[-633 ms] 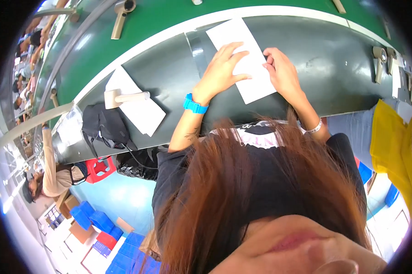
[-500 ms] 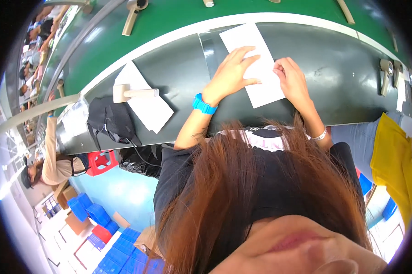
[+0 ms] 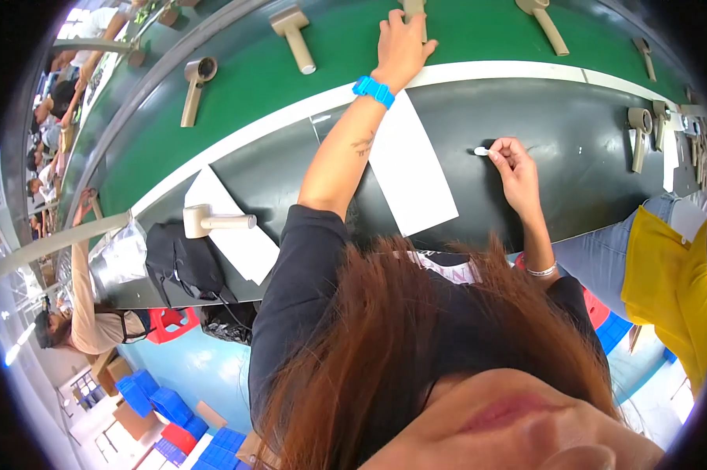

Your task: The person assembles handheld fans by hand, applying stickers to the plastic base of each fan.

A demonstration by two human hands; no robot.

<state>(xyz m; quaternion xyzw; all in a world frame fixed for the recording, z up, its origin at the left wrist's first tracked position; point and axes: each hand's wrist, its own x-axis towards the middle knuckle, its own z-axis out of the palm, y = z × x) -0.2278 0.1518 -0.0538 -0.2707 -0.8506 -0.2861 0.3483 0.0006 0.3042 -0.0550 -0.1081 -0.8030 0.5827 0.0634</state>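
Note:
Reaching far out over the green conveyor, my left hand (image 3: 403, 48) has its fingers around a beige hair dryer (image 3: 414, 9), largely covered by the hand. My right hand (image 3: 514, 168) is above the dark worktop, pinching a small white piece (image 3: 481, 151) between thumb and fingertips; its exact kind is too small to tell. A white paper sheet (image 3: 412, 168) lies on the worktop beneath and beside my left forearm. Further left, another beige hair dryer (image 3: 220, 222) rests on a second white sheet (image 3: 240, 254).
More beige hair dryers (image 3: 294, 39) lie along the green conveyor (image 3: 345, 47), behind its white edge strip. A black bag (image 3: 182, 262) sits at the worktop's left. Several dryers (image 3: 639, 137) stand at the right, near a person in a yellow garment (image 3: 667, 282).
My left hand has gone from the paper sheet out to a dryer on the conveyor. The right hand has left the sheet's edge, and a white piece now shows in it.

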